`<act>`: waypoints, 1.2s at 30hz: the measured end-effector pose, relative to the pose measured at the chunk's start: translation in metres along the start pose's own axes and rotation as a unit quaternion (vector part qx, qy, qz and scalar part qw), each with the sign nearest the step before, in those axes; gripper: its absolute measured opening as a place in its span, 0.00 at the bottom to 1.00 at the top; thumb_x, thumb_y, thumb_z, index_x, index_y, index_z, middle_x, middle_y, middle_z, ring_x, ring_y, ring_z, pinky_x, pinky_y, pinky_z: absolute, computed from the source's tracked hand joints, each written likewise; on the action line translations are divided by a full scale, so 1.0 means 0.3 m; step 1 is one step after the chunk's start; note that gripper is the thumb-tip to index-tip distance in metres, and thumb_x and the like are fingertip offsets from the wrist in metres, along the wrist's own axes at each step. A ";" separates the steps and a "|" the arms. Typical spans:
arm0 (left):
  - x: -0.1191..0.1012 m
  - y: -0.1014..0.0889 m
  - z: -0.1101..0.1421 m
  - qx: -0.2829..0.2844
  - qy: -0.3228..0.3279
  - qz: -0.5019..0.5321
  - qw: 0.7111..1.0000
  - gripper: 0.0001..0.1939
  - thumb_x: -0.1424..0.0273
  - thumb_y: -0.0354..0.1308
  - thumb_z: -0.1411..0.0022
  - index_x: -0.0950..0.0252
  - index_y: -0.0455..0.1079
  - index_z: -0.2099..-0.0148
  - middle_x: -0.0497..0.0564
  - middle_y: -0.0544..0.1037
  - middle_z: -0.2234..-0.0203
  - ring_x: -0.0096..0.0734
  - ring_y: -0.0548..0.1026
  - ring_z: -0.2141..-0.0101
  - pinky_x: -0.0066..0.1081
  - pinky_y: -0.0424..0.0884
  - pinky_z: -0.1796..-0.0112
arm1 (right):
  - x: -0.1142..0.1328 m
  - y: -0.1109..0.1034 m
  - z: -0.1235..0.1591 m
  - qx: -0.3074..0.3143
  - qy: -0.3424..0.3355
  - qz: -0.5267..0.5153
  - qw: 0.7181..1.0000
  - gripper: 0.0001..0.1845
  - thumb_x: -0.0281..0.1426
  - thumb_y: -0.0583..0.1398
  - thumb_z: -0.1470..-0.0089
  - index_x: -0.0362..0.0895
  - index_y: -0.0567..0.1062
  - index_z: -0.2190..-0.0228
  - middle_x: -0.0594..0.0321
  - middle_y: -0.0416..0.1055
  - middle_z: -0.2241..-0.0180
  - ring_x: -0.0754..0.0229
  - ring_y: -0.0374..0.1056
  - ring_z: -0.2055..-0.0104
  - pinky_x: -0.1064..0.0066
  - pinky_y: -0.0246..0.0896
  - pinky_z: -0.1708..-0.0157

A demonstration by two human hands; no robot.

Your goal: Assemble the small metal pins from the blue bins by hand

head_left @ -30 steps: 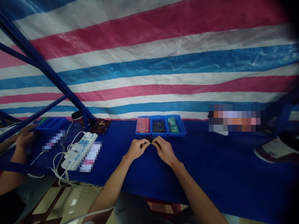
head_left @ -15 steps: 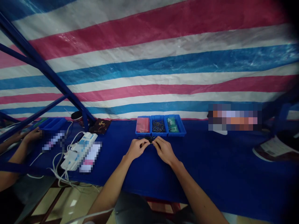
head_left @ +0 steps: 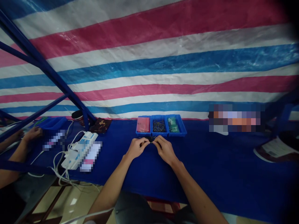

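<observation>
My left hand (head_left: 136, 147) and my right hand (head_left: 164, 149) meet over the blue table, thumbs and fingertips pinched together nearly touching. Something tiny and thin sits between the fingertips, too small to name. Just behind them lies a small heap of dark, thin pieces (head_left: 149, 138), partly hidden by my fingers. Beyond it stand three joined blue bins. The left bin holds red plastic packets (head_left: 143, 124), the middle one a pile of loose screws (head_left: 158, 126), and the right one green-and-clear packets (head_left: 173, 125).
Left of my arms lie a white power strip (head_left: 79, 151) with tangled cables and a blurred-out phone. A brown packet (head_left: 101, 125) and a dark cup (head_left: 77, 115) stand behind. A co-worker's hand (head_left: 33, 133) is at far left, past a blue frame. A tub (head_left: 275, 149) stands right.
</observation>
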State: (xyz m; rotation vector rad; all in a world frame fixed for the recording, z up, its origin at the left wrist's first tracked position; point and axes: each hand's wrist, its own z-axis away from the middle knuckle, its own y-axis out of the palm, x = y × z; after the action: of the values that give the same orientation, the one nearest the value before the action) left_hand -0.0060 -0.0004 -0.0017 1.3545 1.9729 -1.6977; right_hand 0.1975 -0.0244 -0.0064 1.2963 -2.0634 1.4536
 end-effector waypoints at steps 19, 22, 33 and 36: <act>0.034 -0.031 -0.001 -0.042 -0.023 -0.013 0.999 0.19 0.58 0.53 0.31 0.67 0.79 0.62 0.45 0.70 0.83 0.23 0.64 0.80 0.24 0.60 0.72 | -0.008 -0.026 -0.009 -0.167 0.004 -0.026 0.986 0.11 0.31 0.54 0.35 0.48 0.76 0.63 0.57 0.72 0.61 0.56 0.71 0.59 0.64 0.67 0.58; 0.055 -0.046 -0.002 -0.065 -0.033 -0.030 0.997 0.19 0.58 0.54 0.31 0.67 0.79 0.62 0.44 0.68 0.83 0.22 0.63 0.80 0.24 0.60 0.72 | 0.001 -0.061 -0.036 -0.290 0.054 -0.001 0.955 0.10 0.35 0.55 0.35 0.47 0.77 0.61 0.55 0.71 0.62 0.56 0.70 0.64 0.65 0.67 0.63; 0.062 -0.049 -0.006 -0.010 -0.066 -0.137 0.988 0.13 0.59 0.63 0.38 0.57 0.81 0.55 0.45 0.75 0.79 0.26 0.71 0.77 0.25 0.58 0.73 | -0.062 -0.045 -0.018 -0.203 0.091 0.041 0.974 0.16 0.37 0.53 0.33 0.45 0.78 0.54 0.56 0.73 0.63 0.56 0.70 0.67 0.64 0.65 0.63; 0.065 -0.046 -0.010 0.003 -0.071 -0.147 0.987 0.11 0.59 0.63 0.38 0.56 0.81 0.56 0.45 0.76 0.78 0.27 0.72 0.76 0.25 0.57 0.73 | -0.060 -0.036 -0.010 -0.174 0.081 0.018 0.981 0.15 0.37 0.53 0.33 0.46 0.78 0.55 0.57 0.73 0.62 0.56 0.70 0.64 0.64 0.65 0.61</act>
State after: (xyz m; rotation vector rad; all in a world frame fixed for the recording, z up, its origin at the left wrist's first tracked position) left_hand -0.0257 0.0128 -0.0045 0.9483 2.1680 -1.8657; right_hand 0.2154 -0.0138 -0.0109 0.9755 -2.1193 1.1052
